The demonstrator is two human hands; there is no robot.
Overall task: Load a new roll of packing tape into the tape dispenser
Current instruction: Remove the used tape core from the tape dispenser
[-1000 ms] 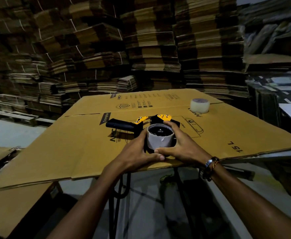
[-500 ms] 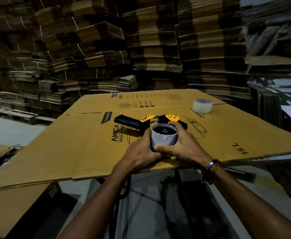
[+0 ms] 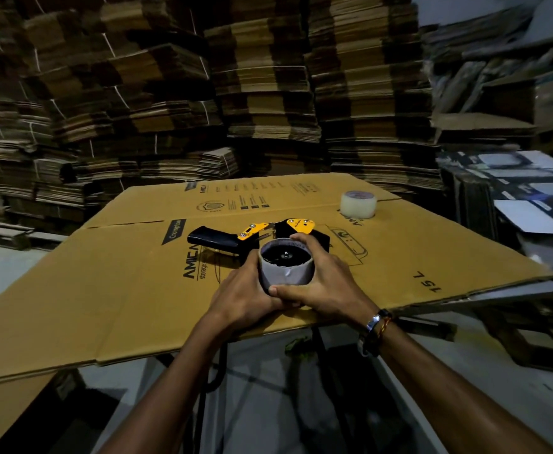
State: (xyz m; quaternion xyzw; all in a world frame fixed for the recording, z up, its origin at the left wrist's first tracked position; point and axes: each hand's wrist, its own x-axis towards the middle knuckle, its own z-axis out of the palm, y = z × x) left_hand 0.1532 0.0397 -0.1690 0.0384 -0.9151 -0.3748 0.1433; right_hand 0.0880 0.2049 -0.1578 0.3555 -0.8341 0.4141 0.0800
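Both hands, left and right, wrapped around a grey roll seated on a black-and-yellow dispenser lying on flattened cardboard

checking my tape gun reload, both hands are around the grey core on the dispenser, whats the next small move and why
Probably lift the grey core straight up off the hub. Both the left hand and right hand already wrap it on the dispenser, while the clear tape roll waits untouched at the far right of the cardboard sheet.

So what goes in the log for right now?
left hand + right hand: gripping roll | roll: on dispenser | spare roll: untouched
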